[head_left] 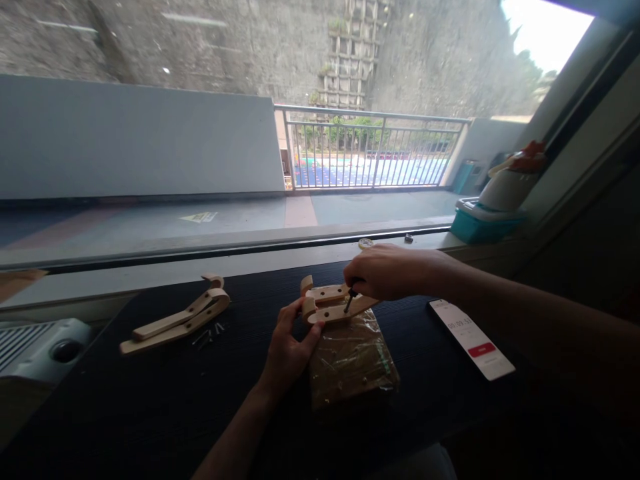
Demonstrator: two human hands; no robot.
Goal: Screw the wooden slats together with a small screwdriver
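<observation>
My left hand (290, 343) grips the near end of a curved wooden piece (327, 303) made of two joined strips, holding it above the dark table (150, 407). My right hand (387, 272) is closed around a small dark-handled tool (350, 298) whose tip presses down onto that wooden piece. Under the piece lies a clear plastic bag (353, 363) holding a wooden board and small fittings. A second curved wooden assembly (177, 322) lies to the left, with a few loose screws (207, 335) beside it.
A white phone (473, 338) with a lit screen lies to the right. On the window ledge stand a teal box with a white object (493, 207) and a small round item (365, 243). A grey device (40, 347) sits at far left.
</observation>
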